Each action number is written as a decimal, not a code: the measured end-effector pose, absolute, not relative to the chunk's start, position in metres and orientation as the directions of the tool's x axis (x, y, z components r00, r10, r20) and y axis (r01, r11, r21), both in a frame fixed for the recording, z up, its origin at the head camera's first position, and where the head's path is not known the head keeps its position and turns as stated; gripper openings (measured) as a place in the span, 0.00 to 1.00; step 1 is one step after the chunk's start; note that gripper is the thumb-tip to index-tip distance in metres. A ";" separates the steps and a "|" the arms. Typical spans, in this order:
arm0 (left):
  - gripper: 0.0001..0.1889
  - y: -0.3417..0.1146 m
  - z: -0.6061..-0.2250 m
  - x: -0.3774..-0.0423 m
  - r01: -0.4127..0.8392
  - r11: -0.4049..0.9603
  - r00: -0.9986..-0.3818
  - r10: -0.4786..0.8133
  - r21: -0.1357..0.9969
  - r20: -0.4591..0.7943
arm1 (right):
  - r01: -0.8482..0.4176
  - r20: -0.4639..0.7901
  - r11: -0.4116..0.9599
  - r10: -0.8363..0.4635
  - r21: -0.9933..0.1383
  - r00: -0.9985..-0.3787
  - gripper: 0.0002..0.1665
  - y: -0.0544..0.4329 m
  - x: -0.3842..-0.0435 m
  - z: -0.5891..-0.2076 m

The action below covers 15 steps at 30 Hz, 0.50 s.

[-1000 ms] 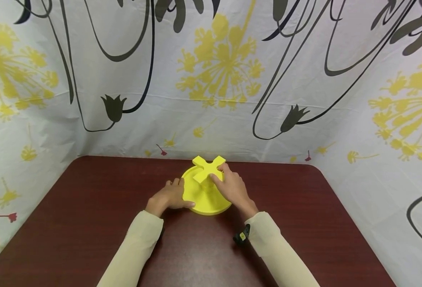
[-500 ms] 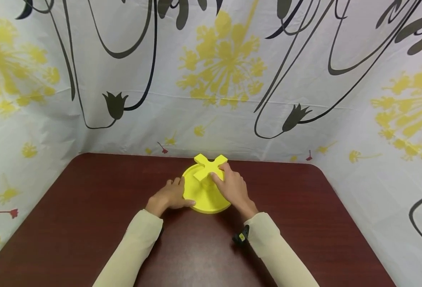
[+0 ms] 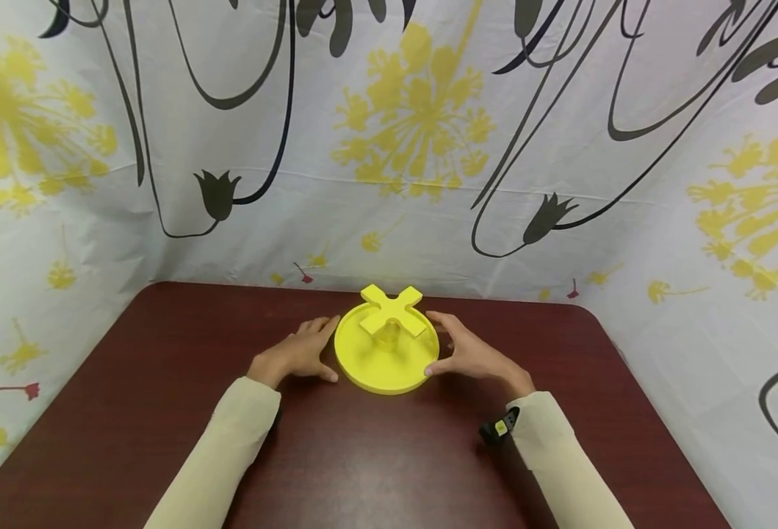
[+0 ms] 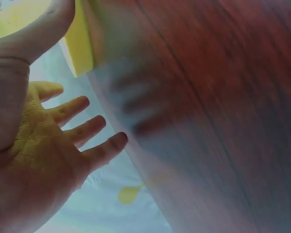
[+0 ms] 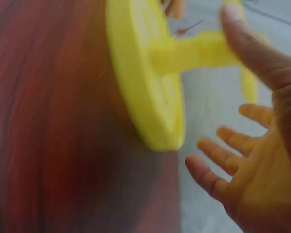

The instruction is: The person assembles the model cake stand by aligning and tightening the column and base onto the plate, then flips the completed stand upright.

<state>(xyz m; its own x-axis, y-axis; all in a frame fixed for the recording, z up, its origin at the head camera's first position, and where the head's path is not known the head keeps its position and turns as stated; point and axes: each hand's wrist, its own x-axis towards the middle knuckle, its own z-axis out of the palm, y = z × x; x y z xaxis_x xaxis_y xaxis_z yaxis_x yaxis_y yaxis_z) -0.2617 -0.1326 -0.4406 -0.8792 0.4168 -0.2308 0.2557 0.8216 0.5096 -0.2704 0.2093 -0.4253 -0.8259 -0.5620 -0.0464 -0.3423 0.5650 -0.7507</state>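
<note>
A yellow stand (image 3: 391,375) sits on the table between my hands, with a round, rimmed base and a cross-shaped top (image 3: 391,312). The right wrist view shows the thick post (image 5: 199,51) that joins base and cross. My left hand (image 3: 299,353) is at the base's left side, its thumb and fingers spread apart and nothing in its grasp. On the other side, my right hand (image 3: 471,356) has its fingers extended, with the thumb tip close to the rim in the head view. Part of the base's edge (image 4: 80,48) shows behind the left thumb.
The dark red-brown table (image 3: 375,455) has rounded far corners. Behind it and along both sides hangs a white sheet (image 3: 389,220) printed with yellow and grey flowers. A black wrist device (image 3: 499,427) sits at the right cuff.
My right hand has let go of the cross and moved right and down beside the base. My left hand has drawn back leftward from the rim. The stand stays in place.
</note>
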 end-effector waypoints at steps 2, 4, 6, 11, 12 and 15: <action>0.59 -0.133 -0.441 -0.263 0.259 0.829 -0.874 0.420 0.496 -0.244 | -0.357 -0.075 0.619 -0.561 -0.700 -0.824 0.66 0.214 -0.274 -0.432; 0.60 -0.132 -0.442 -0.264 0.268 0.835 -0.869 0.425 0.481 -0.255 | -0.376 -0.100 0.672 -0.556 -0.638 -0.825 0.70 0.215 -0.277 -0.438; 0.60 -0.131 -0.443 -0.266 0.275 0.836 -0.862 0.433 0.475 -0.264 | -0.391 -0.114 0.703 -0.555 -0.594 -0.824 0.71 0.215 -0.280 -0.444; 0.59 -0.126 -0.446 -0.267 0.305 0.819 -0.859 0.457 0.486 -0.230 | -0.396 -0.127 0.743 -0.537 -0.540 -0.834 0.73 0.211 -0.282 -0.451; 0.58 -0.124 -0.446 -0.267 0.314 0.815 -0.861 0.461 0.488 -0.215 | -0.391 -0.125 0.744 -0.532 -0.542 -0.838 0.73 0.210 -0.281 -0.452; 0.52 -0.120 -0.448 -0.268 0.364 0.805 -0.859 0.484 0.468 -0.165 | -0.394 -0.100 0.737 -0.526 -0.549 -0.845 0.72 0.208 -0.280 -0.455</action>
<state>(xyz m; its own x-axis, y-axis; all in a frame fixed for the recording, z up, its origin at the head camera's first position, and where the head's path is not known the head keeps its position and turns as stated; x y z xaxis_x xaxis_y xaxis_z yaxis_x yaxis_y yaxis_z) -0.2679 -0.1205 -0.4481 -0.8591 0.4845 -0.1653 0.3639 0.8051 0.4685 -0.2803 0.2080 -0.4553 -0.8445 -0.5261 -0.0999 -0.3943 0.7372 -0.5488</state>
